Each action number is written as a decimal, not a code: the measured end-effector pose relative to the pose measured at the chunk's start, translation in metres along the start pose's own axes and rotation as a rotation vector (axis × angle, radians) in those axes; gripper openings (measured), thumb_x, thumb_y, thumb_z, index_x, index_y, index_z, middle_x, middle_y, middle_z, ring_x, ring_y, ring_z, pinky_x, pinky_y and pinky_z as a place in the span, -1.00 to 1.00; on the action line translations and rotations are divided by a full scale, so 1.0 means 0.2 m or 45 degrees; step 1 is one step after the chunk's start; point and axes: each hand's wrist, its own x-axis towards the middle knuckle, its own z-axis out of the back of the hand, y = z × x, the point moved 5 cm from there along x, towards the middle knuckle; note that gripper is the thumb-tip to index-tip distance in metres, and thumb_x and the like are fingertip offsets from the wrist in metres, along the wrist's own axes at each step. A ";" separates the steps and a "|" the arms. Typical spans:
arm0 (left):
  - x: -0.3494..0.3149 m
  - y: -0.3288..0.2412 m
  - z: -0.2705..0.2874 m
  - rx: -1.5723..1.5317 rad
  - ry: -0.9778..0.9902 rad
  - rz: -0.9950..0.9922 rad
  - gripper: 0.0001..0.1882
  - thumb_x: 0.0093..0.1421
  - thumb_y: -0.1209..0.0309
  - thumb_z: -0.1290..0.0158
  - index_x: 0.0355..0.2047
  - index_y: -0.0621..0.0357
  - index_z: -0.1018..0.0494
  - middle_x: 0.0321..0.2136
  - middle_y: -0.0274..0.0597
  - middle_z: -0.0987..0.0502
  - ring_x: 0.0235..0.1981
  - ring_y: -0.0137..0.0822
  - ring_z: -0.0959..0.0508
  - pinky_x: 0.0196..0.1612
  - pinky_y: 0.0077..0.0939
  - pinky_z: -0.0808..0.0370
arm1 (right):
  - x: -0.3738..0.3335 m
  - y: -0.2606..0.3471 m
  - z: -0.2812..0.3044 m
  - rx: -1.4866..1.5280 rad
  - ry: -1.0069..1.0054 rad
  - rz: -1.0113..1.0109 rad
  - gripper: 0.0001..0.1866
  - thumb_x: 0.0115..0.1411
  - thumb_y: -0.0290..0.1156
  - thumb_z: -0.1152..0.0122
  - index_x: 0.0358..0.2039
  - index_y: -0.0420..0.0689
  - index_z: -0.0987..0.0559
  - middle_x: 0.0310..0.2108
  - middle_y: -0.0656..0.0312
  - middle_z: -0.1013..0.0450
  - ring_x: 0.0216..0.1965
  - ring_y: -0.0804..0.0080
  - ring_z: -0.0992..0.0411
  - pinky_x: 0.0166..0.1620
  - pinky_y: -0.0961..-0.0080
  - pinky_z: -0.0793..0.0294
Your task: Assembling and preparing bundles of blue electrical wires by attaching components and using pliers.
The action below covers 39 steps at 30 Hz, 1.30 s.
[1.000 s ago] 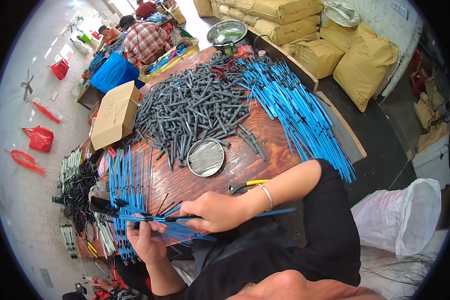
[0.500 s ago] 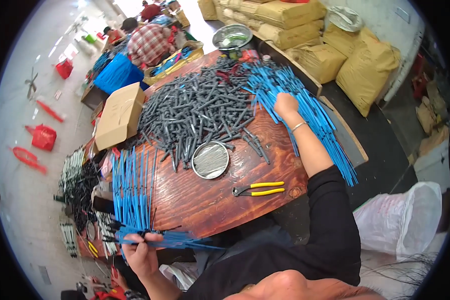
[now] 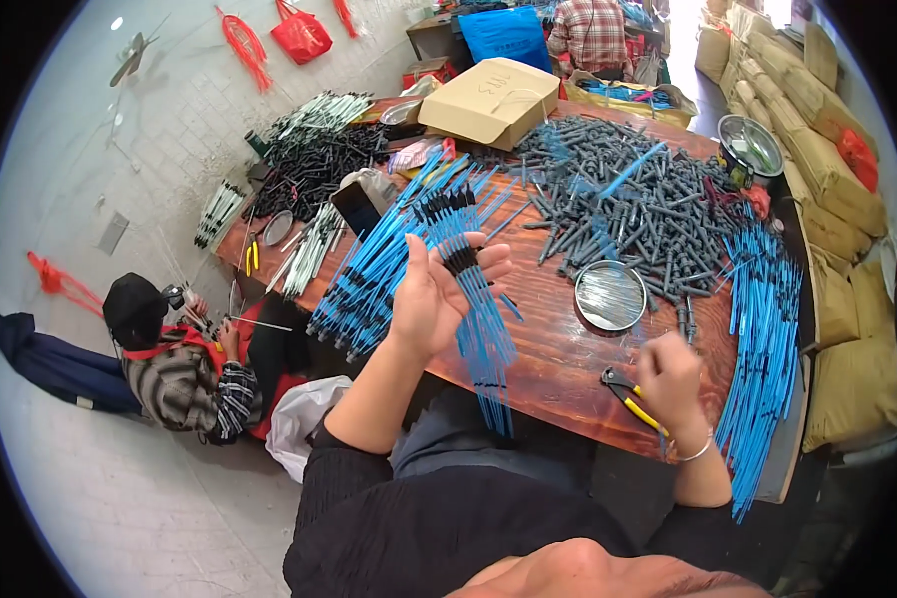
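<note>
Bundle (image 3: 478,324) of blue rods lies across the fingers of the left hand (image 3: 434,304), at the front edge of the table (image 3: 568,384); its black-banded upper part is over the table, and its lower ends hang past the edge, over the lap. That palm is turned up, thumb apart from the fingers that hold the rods. The right hand (image 3: 671,374) is curled and blurred above the table, beside the pliers (image 3: 623,391); whether it holds or touches anything cannot be told.

Bare wood runs from the bundle to the pliers and back to the dish (image 3: 612,330). A narrower strip parts the pliers from the right rods (image 3: 764,349), which line the right edge. The left rods (image 3: 369,279) crowd close to the left hand. Farther back, the grey pile (image 3: 628,199) and the box (image 3: 483,98) fill much of the surface.

Counted: one bundle, one box, one metal bowl (image 3: 765,174), two pliers, the second pair (image 3: 252,256) at far left, and two co-workers, one capped (image 3: 179,374), one in checks (image 3: 588,32). Rods and grey pieces are too many to count.
</note>
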 end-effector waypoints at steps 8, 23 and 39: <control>-0.04 -0.02 0.04 0.059 -0.170 -0.276 -0.35 0.25 -0.12 0.46 -0.08 0.24 -0.28 -0.23 0.09 -0.47 -0.16 -0.03 -0.49 -0.06 -0.11 -0.41 | -0.17 0.24 -0.29 0.229 0.142 0.018 -0.88 -0.11 -0.63 -0.16 -0.59 -0.18 -0.40 -0.63 0.14 -0.28 -0.67 0.21 -0.33 -0.64 0.38 -0.30; -0.18 -0.04 0.07 0.059 -0.053 -0.174 -0.61 0.06 0.65 -0.02 -0.06 0.23 -0.28 -0.29 -0.03 -0.51 -0.31 -0.22 -0.56 -0.20 -0.38 -0.52 | -0.32 0.40 -0.52 0.259 0.084 -0.025 -0.89 -0.09 -0.63 -0.16 -0.55 -0.20 -0.41 -0.62 0.12 -0.30 -0.66 0.20 -0.34 -0.62 0.38 -0.34; -0.55 -0.05 -0.24 0.508 0.442 0.166 -0.71 0.06 0.64 -0.02 -0.16 0.28 -0.38 -0.28 -0.09 -0.53 -0.21 -0.28 -0.53 -0.10 -0.39 -0.47 | -0.11 0.61 -0.34 0.580 0.124 -0.141 -0.34 -0.17 -0.49 -0.34 0.02 -0.20 -0.34 -0.11 0.10 -0.38 -0.05 0.34 -0.36 -0.01 0.48 -0.34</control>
